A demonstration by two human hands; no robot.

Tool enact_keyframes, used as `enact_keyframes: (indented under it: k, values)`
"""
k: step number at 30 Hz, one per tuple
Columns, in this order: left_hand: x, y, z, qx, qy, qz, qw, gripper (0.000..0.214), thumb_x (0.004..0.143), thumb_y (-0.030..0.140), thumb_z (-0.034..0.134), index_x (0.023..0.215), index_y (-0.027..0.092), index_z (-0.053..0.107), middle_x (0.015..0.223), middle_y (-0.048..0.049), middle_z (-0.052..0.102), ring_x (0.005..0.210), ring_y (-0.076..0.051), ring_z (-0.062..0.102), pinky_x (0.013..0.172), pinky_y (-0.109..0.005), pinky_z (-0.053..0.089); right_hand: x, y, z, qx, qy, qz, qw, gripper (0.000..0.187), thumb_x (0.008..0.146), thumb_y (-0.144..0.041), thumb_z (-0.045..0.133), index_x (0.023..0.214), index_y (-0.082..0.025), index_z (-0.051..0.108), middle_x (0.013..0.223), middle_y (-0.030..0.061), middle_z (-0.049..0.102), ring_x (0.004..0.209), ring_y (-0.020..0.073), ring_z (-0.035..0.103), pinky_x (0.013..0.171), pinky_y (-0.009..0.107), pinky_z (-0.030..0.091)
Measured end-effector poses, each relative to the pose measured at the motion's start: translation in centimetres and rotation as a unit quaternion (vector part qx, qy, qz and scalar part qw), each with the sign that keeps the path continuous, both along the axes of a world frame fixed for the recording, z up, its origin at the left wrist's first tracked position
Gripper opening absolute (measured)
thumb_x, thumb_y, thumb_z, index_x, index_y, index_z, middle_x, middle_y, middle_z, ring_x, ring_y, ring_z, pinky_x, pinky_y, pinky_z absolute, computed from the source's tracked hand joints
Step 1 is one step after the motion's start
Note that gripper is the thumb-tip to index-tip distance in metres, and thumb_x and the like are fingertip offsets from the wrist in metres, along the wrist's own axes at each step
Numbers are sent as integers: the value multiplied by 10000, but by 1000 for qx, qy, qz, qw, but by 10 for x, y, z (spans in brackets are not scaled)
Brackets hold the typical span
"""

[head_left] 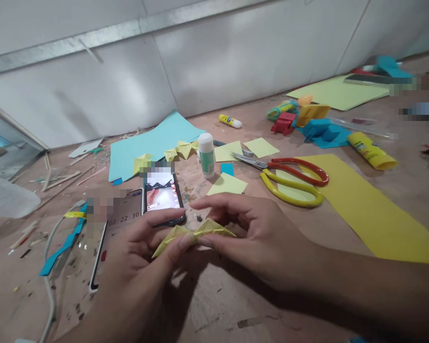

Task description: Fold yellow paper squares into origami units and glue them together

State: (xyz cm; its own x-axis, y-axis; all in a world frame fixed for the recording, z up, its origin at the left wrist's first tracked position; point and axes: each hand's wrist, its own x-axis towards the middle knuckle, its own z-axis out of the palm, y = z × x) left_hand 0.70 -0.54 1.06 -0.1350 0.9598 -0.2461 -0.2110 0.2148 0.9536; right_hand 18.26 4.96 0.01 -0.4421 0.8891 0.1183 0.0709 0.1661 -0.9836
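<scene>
Yellow folded paper piece (193, 234), creased into pointed flaps, sits low centre over the brown tabletop (218, 305), pinched from both sides. Left hand (143, 247): thumb and forefinger closed on the piece's left flap, other fingers curled beneath. Right hand (257, 228): fingertips together on the right flap, forefinger extended along the top edge. Judged best practice: keep the points aligned, press each crease flat against the table, and hold one side steady while the other is worked. Left of the hands, two phones, one showing a timer (117, 228), one a video (162, 195). Behind, a capped glue stick (206, 155), contents unseen. Right of that, scissors (289, 178) with red and yellow handles on a yellow sheet (379, 214); a yellow tube (372, 151) lies on its side, contents not visible.
</scene>
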Motion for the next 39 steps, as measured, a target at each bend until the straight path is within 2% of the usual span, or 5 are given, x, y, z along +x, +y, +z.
enact_keyframes:
  k: [6,13,22,32,39]
  values:
    - [-42,-7,-6,347,373,-147,848,227,829,197,800,996,350,819,1071,4,847,861,-216,813,768,-245,641,22,3,13,403,-24,55,913,114,941,-89,668,925,-166,750,890,55,772,836,139,712,805,238,577]
    - [-59,-20,-9,501,508,-145,686,309,1071,241,436,1151,254,734,1114,-73,816,1114,-234,719,1021,-384,562,31,2,28,539,-96,127,827,155,996,-127,611,1055,-92,749,1006,110,807,991,192,713,930,308,577]
    - [-52,-22,-18,542,524,-97,650,308,1066,202,441,1105,250,743,1024,-27,842,1108,-198,714,1089,-338,491,31,9,21,640,-52,96,760,218,1026,-198,543,961,-130,740,939,73,816,858,188,726,818,339,582]
    - [-45,-8,-3,548,506,-154,648,289,974,84,499,1164,241,649,935,-76,834,895,-257,736,905,-455,546,25,11,15,600,-63,87,793,153,993,-196,627,1096,-154,733,931,56,809,857,162,717,760,306,536]
    - [-74,18,48,395,576,-273,662,65,858,293,719,911,265,692,858,-55,761,908,-279,694,798,-376,551,26,12,9,453,-42,46,889,179,939,-102,600,1025,-190,730,828,54,777,747,155,704,705,268,530]
